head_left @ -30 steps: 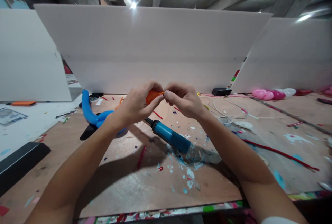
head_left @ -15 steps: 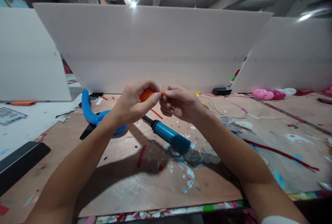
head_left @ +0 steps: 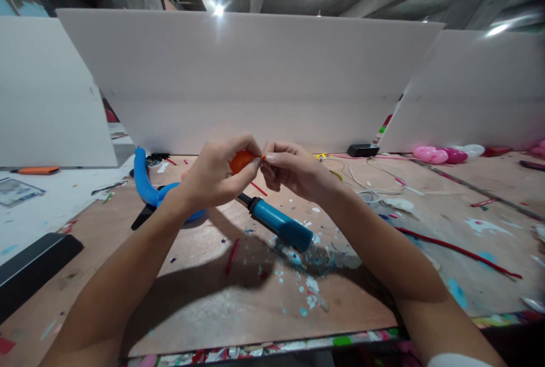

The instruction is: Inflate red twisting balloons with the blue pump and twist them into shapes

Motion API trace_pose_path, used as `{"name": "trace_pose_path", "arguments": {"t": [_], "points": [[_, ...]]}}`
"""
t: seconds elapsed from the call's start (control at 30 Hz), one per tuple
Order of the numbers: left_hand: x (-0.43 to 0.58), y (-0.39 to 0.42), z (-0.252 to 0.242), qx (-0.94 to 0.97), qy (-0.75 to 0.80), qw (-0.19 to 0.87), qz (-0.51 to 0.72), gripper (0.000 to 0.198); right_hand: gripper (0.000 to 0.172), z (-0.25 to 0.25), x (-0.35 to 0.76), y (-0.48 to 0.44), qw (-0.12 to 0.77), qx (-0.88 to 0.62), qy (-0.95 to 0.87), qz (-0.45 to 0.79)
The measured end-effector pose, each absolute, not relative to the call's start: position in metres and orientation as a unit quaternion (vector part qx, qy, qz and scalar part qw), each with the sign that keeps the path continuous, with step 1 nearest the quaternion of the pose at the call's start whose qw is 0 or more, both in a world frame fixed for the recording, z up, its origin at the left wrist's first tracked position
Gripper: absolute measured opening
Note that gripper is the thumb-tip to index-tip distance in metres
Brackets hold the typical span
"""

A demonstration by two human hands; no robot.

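Left hand (head_left: 215, 177) and right hand (head_left: 293, 171) pinching orange balloon (head_left: 239, 160), seemingly its neck, above pump (head_left: 279, 225), mid-table

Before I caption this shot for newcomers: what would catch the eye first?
Both hands meet mid-frame: the left hand grips an orange balloon while the right hand pinches its neck. Below them a teal pump lies on the littered table; a blue balloon curls at left.

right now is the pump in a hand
No, the pump lies on the table; left hand and right hand pinch a balloon.
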State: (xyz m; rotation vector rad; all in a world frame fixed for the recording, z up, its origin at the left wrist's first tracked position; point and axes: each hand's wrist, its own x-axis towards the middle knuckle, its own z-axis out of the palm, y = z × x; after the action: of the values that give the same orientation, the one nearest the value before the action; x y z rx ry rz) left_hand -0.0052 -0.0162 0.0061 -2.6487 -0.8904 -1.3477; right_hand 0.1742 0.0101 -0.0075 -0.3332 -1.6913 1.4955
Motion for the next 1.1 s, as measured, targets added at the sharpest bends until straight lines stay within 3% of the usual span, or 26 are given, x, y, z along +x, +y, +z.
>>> {"name": "trace_pose_path", "arguments": {"t": [0.2,0.43,0.8,1.1], "points": [[-0.007,-0.013,0.006,-0.850,-0.318,0.091,-0.410,0.006,0.027,-0.004,0.174,-0.005,0.561,-0.134,-0.686,0.444],[-0.006,-0.016,0.006,-0.840,-0.333,0.150,-0.402,0.006,0.007,-0.003,0.176,-0.013,0.520,-0.221,-0.776,0.281],[-0.005,-0.011,0.002,-0.832,-0.315,0.202,-0.409,0.010,0.018,-0.002,0.178,-0.007,0.502,-0.260,-0.775,0.280],[-0.007,-0.010,0.002,-0.837,-0.313,0.159,-0.420,0.015,0.018,-0.003,0.179,-0.005,0.509,-0.252,-0.773,0.282]]}}
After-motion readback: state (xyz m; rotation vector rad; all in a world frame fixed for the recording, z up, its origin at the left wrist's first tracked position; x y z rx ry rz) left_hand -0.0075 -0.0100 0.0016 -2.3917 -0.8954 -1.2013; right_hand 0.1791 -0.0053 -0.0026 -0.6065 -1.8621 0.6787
